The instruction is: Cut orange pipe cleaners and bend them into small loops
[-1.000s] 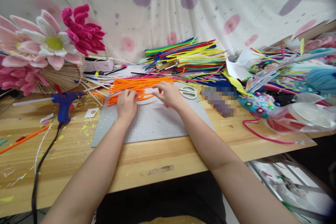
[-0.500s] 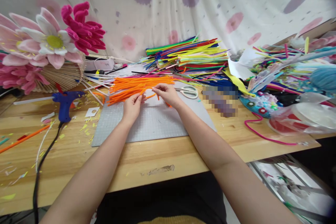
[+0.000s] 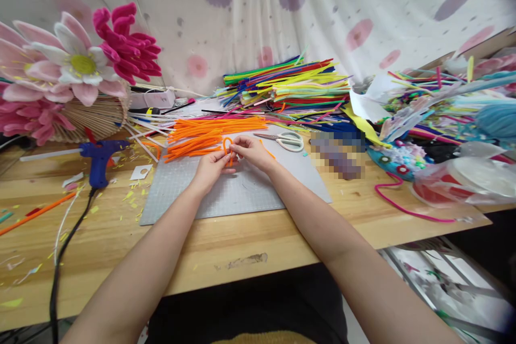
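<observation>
Over the far half of a gray cutting mat (image 3: pixel 258 188), both hands at work on one fuzzy orange stem (image 3: pixel 227 138), bent into a small upright loop. Left hand (image 3: pixel 212 172): thumb and forefinger pinched on the loop's lower part. Right hand (image 3: pixel 250 150): fingertips together, clamped on the loop's right side; hands nearly touching. Just behind and to the left, a spread bundle of orange stems (image 3: pixel 193 140), mostly lying crosswise over the mat's far edge. Short orange length (image 3: pixel 267 149) shows by the right wrist; cannot tell whether it joins the held one. Scissors (image 3: pixel 281 138) lie beyond the right hand, pale handles to the right. Blue glue gun (image 3: pixel 99 158) on the wooden table (image 3: pixel 242 236), left of the mat, near fuzzy flowers (image 3: pixel 83 64). Behind, a heaped pile of multicolored stems (image 3: pixel 290 83) before a spotted curtain (image 3: pixel 258 21).
</observation>
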Demonstrator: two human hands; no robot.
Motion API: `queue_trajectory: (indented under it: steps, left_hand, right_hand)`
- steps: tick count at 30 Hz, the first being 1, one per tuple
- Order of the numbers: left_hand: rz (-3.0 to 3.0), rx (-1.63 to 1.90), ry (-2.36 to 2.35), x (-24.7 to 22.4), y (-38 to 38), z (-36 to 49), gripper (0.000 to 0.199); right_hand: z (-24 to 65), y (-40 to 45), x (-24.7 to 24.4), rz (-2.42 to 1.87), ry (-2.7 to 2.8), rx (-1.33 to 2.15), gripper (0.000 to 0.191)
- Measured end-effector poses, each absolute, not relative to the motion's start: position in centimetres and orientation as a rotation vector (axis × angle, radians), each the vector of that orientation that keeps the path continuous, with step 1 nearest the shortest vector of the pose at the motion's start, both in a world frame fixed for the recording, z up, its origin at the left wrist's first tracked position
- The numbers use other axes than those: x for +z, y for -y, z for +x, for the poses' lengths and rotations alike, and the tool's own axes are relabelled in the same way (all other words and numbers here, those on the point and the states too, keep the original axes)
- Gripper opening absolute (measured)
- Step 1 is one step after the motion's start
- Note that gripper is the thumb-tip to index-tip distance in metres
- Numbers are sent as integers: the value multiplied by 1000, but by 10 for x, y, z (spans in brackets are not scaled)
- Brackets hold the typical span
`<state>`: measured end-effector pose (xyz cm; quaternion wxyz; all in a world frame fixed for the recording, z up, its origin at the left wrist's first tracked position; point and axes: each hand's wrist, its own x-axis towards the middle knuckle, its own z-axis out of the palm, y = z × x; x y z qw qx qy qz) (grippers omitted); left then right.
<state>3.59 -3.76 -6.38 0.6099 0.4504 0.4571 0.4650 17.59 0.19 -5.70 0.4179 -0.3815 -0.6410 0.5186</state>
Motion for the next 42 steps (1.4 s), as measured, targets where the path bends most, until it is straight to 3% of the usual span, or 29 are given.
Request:
queue_trajectory:
  steps: [7, 23, 34, 42]
  left_hand:
    - [1057, 991, -1032, -66, 37, 33, 34]
    - [1137, 915, -1090, -61, 39, 37, 12]
    - [745, 846, -822, -50, 39, 33, 9]
    - [715, 810, -828, -51, 42, 36, 10]
  right_hand:
    - [176, -2, -58, -985, 1597, 1299, 24]
    - [179, 2, -51, -934, 1604, 1427, 23]
    - [181, -6, -63, -646, 1187, 1959, 30]
    - [175, -2, -57, -695, 1015, 1907, 21]
